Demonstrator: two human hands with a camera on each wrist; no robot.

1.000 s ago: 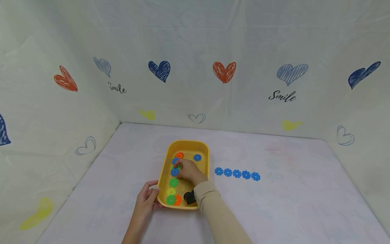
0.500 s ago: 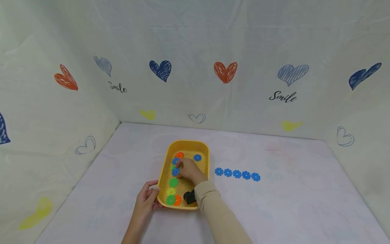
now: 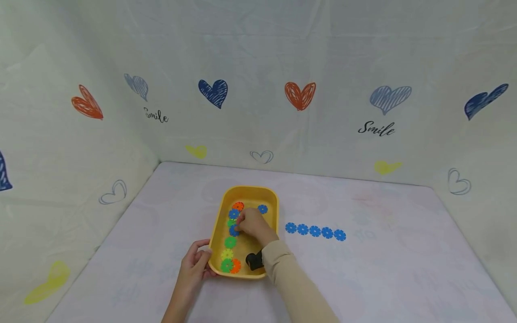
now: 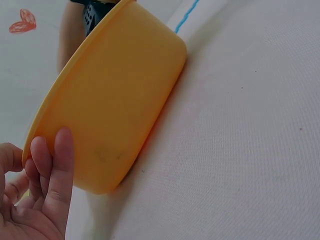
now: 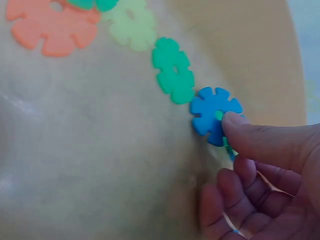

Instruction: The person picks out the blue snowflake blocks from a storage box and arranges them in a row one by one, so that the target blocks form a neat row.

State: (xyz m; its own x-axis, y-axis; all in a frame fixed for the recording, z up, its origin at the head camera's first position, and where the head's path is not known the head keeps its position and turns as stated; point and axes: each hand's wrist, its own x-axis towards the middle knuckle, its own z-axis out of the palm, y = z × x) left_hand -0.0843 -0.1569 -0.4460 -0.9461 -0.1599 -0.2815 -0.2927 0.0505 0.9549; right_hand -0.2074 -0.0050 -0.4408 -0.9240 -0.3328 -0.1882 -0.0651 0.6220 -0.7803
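Note:
My left hand (image 3: 195, 262) grips the near left side of a yellow tray (image 3: 251, 194); in the left wrist view its fingers lie along the tray's outer wall. Inside the tray, my right hand (image 3: 256, 224) pinches a blue snowflake disc (image 5: 207, 107), with the thumb on its face. A green disc (image 3: 232, 223) and another blue disc (image 3: 234, 213) lie close to the fingers. Nearer me along the left side are a green disc (image 3: 230, 242), a yellow disc (image 3: 227, 254) and an overlapping green and orange pair. Part of the pinched disc is hidden by the thumb.
Right of the tray, several blue discs (image 3: 315, 231) form a row on the white table (image 3: 383, 273). An orange disc (image 3: 238, 206) and a separate blue disc (image 3: 263, 209) lie at the tray's far end. A black wrist device (image 3: 254, 261) hangs over the tray.
My right hand has shifted slightly right, and the blue disc at its fingertips has moved slightly right and nearer me. My left hand stays on the tray.

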